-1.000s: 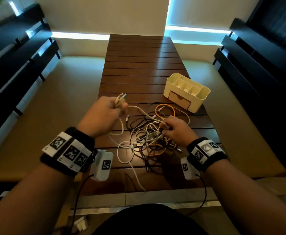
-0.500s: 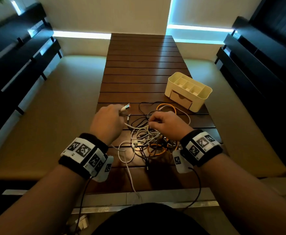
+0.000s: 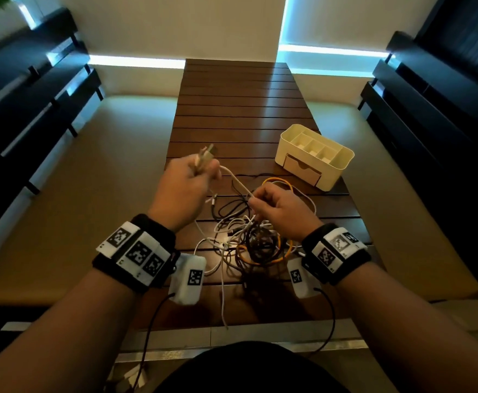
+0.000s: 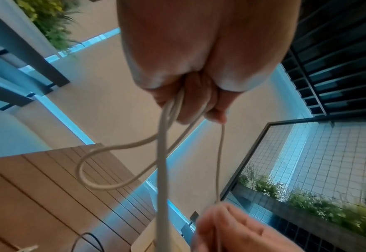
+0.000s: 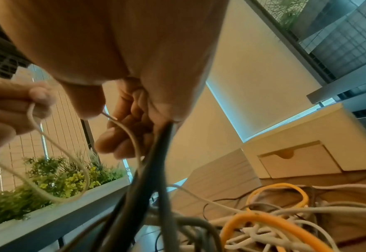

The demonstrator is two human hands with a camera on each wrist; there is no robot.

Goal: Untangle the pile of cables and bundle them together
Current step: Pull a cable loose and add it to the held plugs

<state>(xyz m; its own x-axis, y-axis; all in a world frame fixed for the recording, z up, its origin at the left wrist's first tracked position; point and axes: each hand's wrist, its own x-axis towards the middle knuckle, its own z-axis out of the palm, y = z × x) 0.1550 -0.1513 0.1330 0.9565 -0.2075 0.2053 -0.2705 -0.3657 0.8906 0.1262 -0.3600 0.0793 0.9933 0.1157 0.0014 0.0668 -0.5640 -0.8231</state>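
2 hands work over a slatted wooden table (image 3: 240, 109) that runs away from the person, its near end carrying the whole job. The cream desk organiser (image 3: 317, 157) stands on the far right of that end, apart from the cables. The cable pile (image 3: 257, 239) lies on the slats between the wrists: white, black and brown leads knotted together with 1 orange cable (image 3: 277, 181) looped through them.

The left hand (image 3: 184, 191) is raised above the table, fingers curled tight round gathered turns of a white cable (image 3: 236, 182) whose plug ends poke out above the fist; the left wrist view shows several white strands leaving the closed fingers. The right hand (image 3: 281, 208) sits lower, just over the heap, thumb and fingers pinching that same white cable, with dark leads (image 5: 147, 170) running through its palm.

Risk, as I judge it: the white lead still dives into the knot, so pulling it while the right hand also traps dark leads could tighten the tangle or drag the heap toward the table edge. Slack loops hanging from the left fist could snag.

Compared with 0.5 s ago, the left hand has lifted up and away from the pile, and the white cable now stretches between the 2 hands.
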